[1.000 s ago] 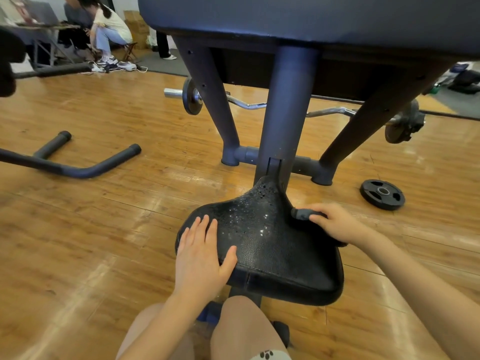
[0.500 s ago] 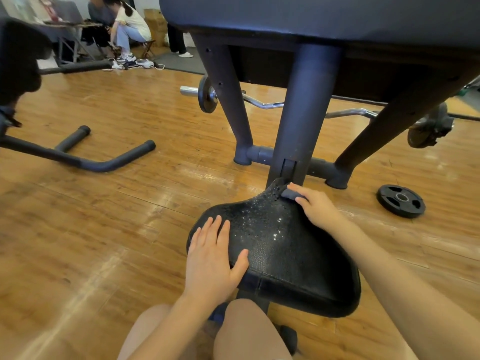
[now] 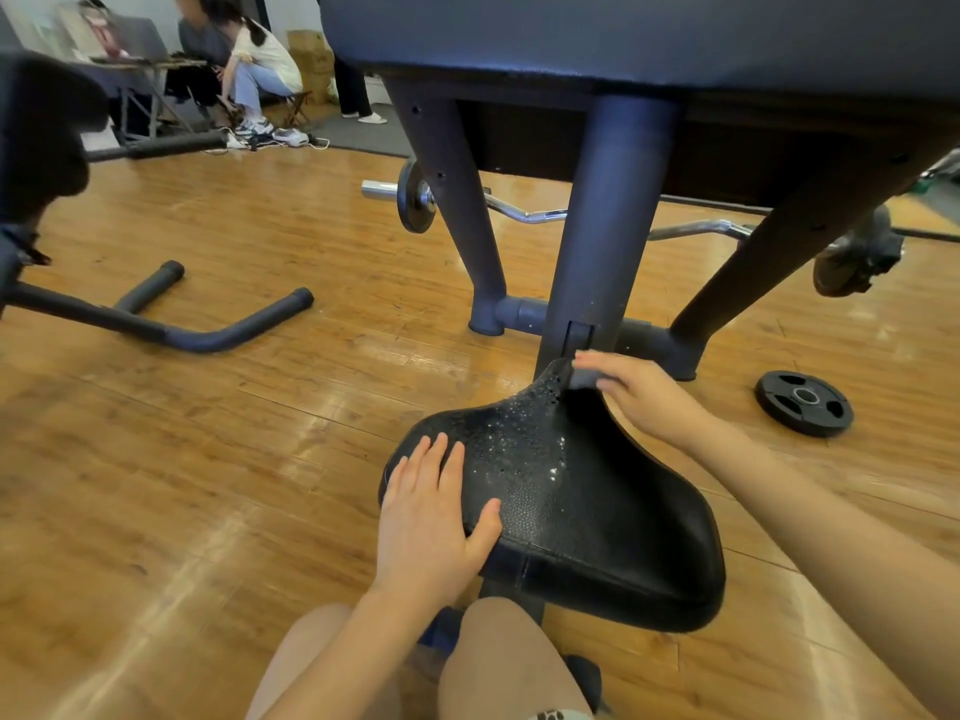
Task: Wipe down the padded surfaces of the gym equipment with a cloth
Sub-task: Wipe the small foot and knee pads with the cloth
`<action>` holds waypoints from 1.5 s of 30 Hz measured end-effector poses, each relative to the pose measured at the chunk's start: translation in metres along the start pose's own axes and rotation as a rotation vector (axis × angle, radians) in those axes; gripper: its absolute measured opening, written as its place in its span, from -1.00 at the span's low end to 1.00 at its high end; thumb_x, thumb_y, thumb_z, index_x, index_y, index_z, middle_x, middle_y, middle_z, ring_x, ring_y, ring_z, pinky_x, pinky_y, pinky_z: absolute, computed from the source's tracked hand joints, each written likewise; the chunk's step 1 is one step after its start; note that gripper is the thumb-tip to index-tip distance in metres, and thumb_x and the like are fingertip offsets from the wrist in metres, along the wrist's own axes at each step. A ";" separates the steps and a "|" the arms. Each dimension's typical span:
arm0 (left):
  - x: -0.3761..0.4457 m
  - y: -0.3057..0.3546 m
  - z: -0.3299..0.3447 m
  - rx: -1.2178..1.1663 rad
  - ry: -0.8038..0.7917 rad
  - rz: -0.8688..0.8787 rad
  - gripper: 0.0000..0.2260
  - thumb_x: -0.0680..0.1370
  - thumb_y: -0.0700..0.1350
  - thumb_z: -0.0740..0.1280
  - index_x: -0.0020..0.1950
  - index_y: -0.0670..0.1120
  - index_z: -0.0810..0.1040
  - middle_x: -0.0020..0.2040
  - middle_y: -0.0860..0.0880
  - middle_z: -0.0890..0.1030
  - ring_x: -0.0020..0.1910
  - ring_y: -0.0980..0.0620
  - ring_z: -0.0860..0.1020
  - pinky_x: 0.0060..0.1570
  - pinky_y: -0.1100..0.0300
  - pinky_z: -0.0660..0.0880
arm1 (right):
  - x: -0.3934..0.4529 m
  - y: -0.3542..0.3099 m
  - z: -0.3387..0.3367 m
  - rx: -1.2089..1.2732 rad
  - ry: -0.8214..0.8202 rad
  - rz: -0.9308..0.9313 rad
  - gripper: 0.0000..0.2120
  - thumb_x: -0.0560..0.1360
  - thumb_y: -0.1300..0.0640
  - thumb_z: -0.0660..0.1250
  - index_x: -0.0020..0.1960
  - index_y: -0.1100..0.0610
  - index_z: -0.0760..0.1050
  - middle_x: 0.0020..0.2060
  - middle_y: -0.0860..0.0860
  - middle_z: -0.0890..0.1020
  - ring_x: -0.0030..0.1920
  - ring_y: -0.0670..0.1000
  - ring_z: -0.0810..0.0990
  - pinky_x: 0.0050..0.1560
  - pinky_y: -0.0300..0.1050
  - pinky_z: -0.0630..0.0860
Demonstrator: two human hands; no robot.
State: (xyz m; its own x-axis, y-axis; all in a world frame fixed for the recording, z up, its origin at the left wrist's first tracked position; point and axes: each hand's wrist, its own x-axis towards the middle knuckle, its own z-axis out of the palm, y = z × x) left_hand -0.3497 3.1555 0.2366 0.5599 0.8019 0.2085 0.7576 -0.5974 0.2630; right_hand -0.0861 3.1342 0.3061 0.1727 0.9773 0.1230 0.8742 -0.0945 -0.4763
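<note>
Resting low before a dark frame post (image 3: 608, 241): black padded seat (image 3: 597, 506), pebbled, beaded with droplets toward its narrow front tip. Left hand (image 3: 428, 522) lies flat and open on the seat's near-left edge, holding nothing. Right hand (image 3: 641, 392) has its grip closed over a small grey cloth (image 3: 582, 377) at the seat's front tip. Upper pad (image 3: 649, 28) overhead. Weight plate (image 3: 803, 402) and curl bar (image 3: 519, 213) on wooden floor (image 3: 182, 459). No legible writing.

Crowding the seat (image 3: 582, 511) front edge: upright post (image 3: 608, 241) (arm pad (image 3: 649, 28) overhanging). Leaving open floor (image 3: 182, 459) beside its left edge.
</note>
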 end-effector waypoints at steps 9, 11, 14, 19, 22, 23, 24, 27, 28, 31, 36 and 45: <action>0.000 0.000 0.001 -0.013 0.008 -0.010 -0.39 0.49 0.20 0.04 0.37 -0.16 0.46 0.36 -0.13 0.46 0.39 -0.10 0.37 0.37 0.02 0.10 | 0.025 0.012 0.029 0.006 0.004 0.133 -0.63 0.59 0.27 0.13 0.38 0.13 0.36 0.38 0.03 0.38 0.42 0.03 0.29 0.35 -0.28 0.08; 0.000 -0.001 0.004 -0.001 0.037 -0.004 -0.41 0.49 0.18 0.08 0.32 -0.18 0.50 0.31 -0.14 0.51 0.34 -0.12 0.43 0.33 -0.03 0.16 | -0.006 -0.001 0.028 -0.018 -0.049 0.025 -0.62 0.56 0.31 0.18 0.36 0.14 0.39 0.38 0.02 0.38 0.43 -0.01 0.27 0.34 -0.38 0.00; 0.000 -0.001 0.005 0.015 0.068 -0.005 -0.42 0.49 0.17 0.09 0.31 -0.18 0.51 0.29 -0.15 0.52 0.32 -0.13 0.46 0.31 -0.05 0.20 | -0.059 -0.033 0.037 -0.081 -0.127 -0.162 -0.61 0.56 0.26 0.20 0.37 0.08 0.37 0.38 -0.10 0.35 0.42 -0.13 0.23 0.44 -0.30 0.00; -0.001 -0.001 0.004 0.007 0.058 -0.020 -0.42 0.50 0.17 0.06 0.33 -0.17 0.49 0.32 -0.14 0.50 0.34 -0.11 0.43 0.33 -0.02 0.17 | -0.092 -0.059 0.028 -0.150 -0.250 -0.228 -0.58 0.61 0.17 0.11 0.44 -0.06 0.24 0.39 -0.27 0.20 0.40 -0.30 0.05 0.31 -0.48 -0.13; -0.001 -0.001 0.004 0.013 0.055 -0.018 -0.43 0.50 0.15 0.05 0.33 -0.17 0.49 0.32 -0.14 0.50 0.35 -0.12 0.42 0.33 -0.02 0.17 | -0.065 -0.049 0.012 -0.065 -0.229 -0.192 -0.61 0.58 0.24 0.15 0.37 -0.01 0.36 0.37 -0.17 0.35 0.37 -0.26 0.19 0.25 -0.59 -0.06; -0.001 -0.001 0.004 0.013 0.053 -0.017 -0.43 0.50 0.15 0.06 0.32 -0.18 0.50 0.32 -0.14 0.50 0.34 -0.12 0.43 0.33 -0.03 0.18 | -0.047 -0.041 0.007 -0.049 -0.155 -0.147 -0.62 0.58 0.25 0.15 0.36 0.02 0.39 0.35 -0.11 0.40 0.38 -0.19 0.26 0.25 -0.58 -0.01; -0.001 -0.001 0.004 0.012 0.048 -0.020 -0.43 0.49 0.15 0.07 0.32 -0.17 0.50 0.31 -0.14 0.51 0.34 -0.12 0.43 0.33 -0.03 0.18 | -0.026 -0.033 0.004 -0.044 -0.077 -0.082 -0.63 0.58 0.26 0.14 0.35 0.04 0.40 0.34 -0.06 0.43 0.38 -0.11 0.32 0.26 -0.50 0.05; -0.001 -0.001 0.002 0.025 0.045 -0.023 -0.44 0.49 0.16 0.08 0.31 -0.16 0.51 0.31 -0.13 0.52 0.33 -0.11 0.44 0.32 -0.01 0.19 | 0.037 -0.009 0.006 -0.020 -0.042 0.116 -0.66 0.61 0.24 0.09 0.33 0.09 0.43 0.30 0.04 0.48 0.33 0.05 0.39 0.31 -0.18 0.24; -0.001 -0.001 0.002 0.029 0.045 -0.022 -0.44 0.49 0.16 0.09 0.31 -0.16 0.52 0.30 -0.12 0.52 0.33 -0.10 0.45 0.32 -0.02 0.20 | 0.052 -0.001 0.013 -0.028 -0.071 0.150 -0.67 0.61 0.23 0.09 0.32 0.10 0.44 0.29 0.07 0.49 0.31 0.08 0.40 0.30 -0.13 0.26; -0.001 -0.001 0.001 0.029 0.045 -0.025 -0.44 0.48 0.16 0.09 0.30 -0.14 0.53 0.30 -0.10 0.52 0.32 -0.09 0.46 0.31 -0.01 0.19 | 0.071 0.008 0.032 -0.094 -0.103 0.191 -0.70 0.60 0.21 0.09 0.26 0.14 0.48 0.25 0.11 0.52 0.26 0.10 0.44 0.24 -0.08 0.31; 0.000 -0.002 0.002 0.049 0.044 -0.026 -0.45 0.47 0.16 0.11 0.27 -0.14 0.56 0.26 -0.10 0.56 0.28 -0.08 0.50 0.28 -0.01 0.23 | 0.024 -0.013 0.031 -0.113 -0.129 -0.023 -0.68 0.58 0.26 0.16 0.30 0.17 0.46 0.31 0.05 0.47 0.37 0.02 0.36 0.36 -0.22 0.16; 0.000 -0.001 0.002 0.023 0.001 -0.026 -0.45 0.45 0.17 0.11 0.26 -0.13 0.56 0.25 -0.08 0.57 0.27 -0.06 0.51 0.27 -0.02 0.25 | -0.051 -0.039 0.012 -0.005 -0.237 -0.222 -0.62 0.58 0.21 0.16 0.31 -0.14 0.38 0.20 -0.41 0.34 0.21 -0.49 0.25 0.18 -0.64 0.08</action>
State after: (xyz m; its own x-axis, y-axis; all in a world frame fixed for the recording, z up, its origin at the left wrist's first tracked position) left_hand -0.3498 3.1560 0.2349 0.5400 0.8168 0.2030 0.7793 -0.5763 0.2461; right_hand -0.1349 3.0904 0.3079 -0.1322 0.9911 0.0168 0.8810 0.1252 -0.4563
